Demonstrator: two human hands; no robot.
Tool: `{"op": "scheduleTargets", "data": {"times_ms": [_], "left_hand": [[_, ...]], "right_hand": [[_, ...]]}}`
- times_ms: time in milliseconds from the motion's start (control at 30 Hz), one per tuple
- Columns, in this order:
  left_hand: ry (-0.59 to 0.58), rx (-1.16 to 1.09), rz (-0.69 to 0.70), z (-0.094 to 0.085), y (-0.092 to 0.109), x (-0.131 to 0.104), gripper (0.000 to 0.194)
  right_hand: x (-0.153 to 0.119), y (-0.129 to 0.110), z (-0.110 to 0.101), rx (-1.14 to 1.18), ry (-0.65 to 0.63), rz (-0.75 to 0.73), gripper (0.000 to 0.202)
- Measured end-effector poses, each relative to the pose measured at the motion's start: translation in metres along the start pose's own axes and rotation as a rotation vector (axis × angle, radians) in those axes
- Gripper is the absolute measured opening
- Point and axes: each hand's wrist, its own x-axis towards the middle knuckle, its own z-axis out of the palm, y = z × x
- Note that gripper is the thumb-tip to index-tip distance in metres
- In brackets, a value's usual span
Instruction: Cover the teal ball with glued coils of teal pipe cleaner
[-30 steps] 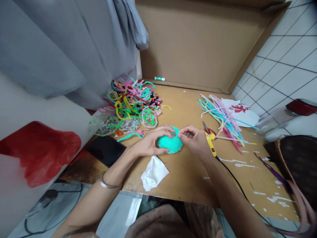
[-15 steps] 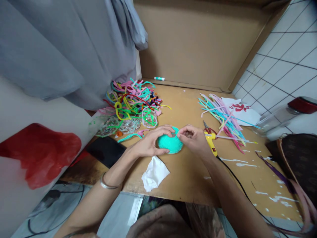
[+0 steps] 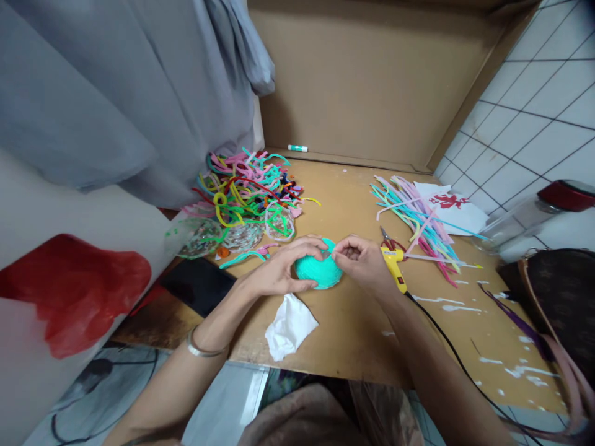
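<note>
A turquoise dome with a fuzzy, ridged surface, like coiled pipe cleaner, rests on the table between my hands. My left hand is wrapped round its left side, thumb at the near edge and fingers over the top. At the upper right of the dome my right hand is closed in a pinch, its fingertips touching or very near the surface. What lies between those fingertips is too small to make out. A crumpled white tissue lies just in front of the dome.
Right of my right hand are a yellow glue gun with a black cord and a red-handled cutting tool. Loose pipe cleaners lie beyond. At left are a tangled pipe-cleaner heap and a black phone. A bag sits far right.
</note>
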Motion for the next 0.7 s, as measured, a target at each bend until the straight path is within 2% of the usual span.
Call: {"op": "scheduleTargets", "data": {"times_ms": [700], "left_hand": [[-0.031, 0.09, -0.001, 0.0003, 0.0039, -0.0011, 0.038]], "right_hand": [[-0.0004, 0.0027, 0.0005, -0.018, -0.006, -0.003, 0.006]]}}
